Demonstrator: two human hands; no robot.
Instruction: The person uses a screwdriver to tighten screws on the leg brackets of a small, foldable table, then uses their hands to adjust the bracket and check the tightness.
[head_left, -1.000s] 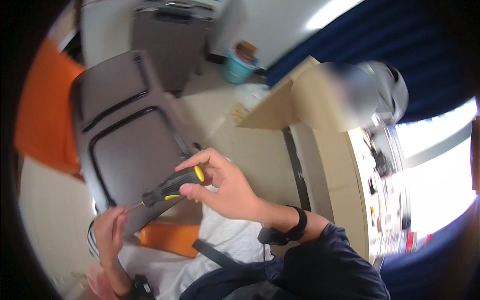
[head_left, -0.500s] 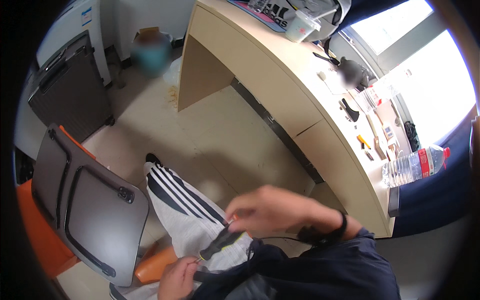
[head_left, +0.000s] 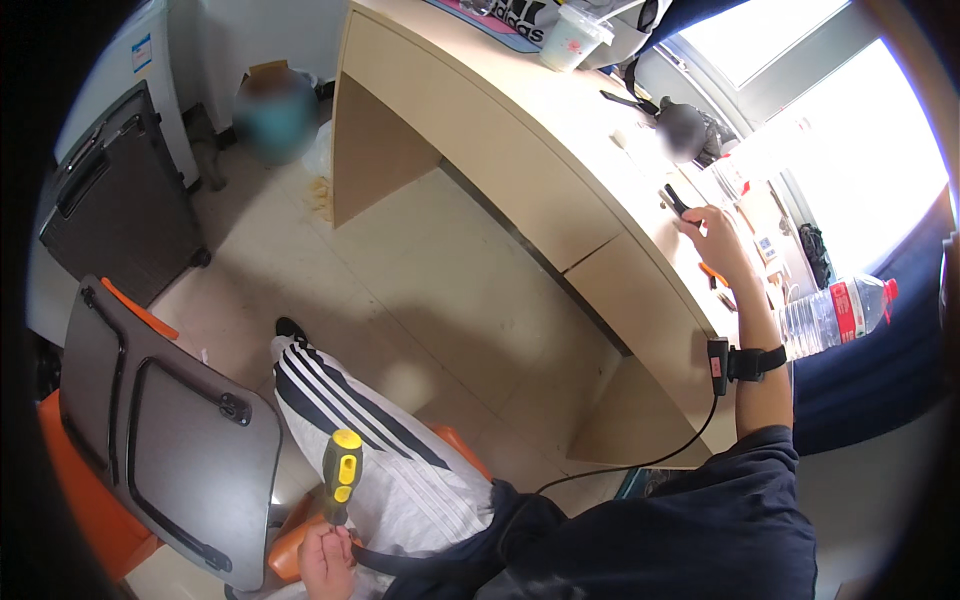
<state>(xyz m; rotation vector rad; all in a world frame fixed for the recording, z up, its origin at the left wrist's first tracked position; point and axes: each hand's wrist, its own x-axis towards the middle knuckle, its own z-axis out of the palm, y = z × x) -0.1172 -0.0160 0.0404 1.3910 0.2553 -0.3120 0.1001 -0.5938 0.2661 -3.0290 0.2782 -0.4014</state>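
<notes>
My left hand [head_left: 328, 562], low in the view, is closed around the thin metal shaft of a screwdriver [head_left: 343, 478]. The yellow and dark grey handle points up, and the tip is hidden in the fingers. My right arm stretches over the desk [head_left: 480, 80]. There my right hand [head_left: 718, 243] has its thumb and fingers closed on the near end of a small black slim object [head_left: 677, 198], whose exact kind does not show. Just beneath that hand, an orange and black small tool [head_left: 712, 275] lies on the desktop.
A large water bottle [head_left: 840, 318] lies near my right forearm. Further along are a drink cup [head_left: 575, 40], a grey bag [head_left: 632, 30] and a black strapped item [head_left: 690, 135]. A folding chair [head_left: 205, 440] is at left, a suitcase [head_left: 120, 195] behind it. A cable runs from my right wrist.
My right hand has left the screwdriver handle and moved up and right to the desk, onto the black object. The screwdriver has swung upright in my left hand. The view has shifted slightly.
</notes>
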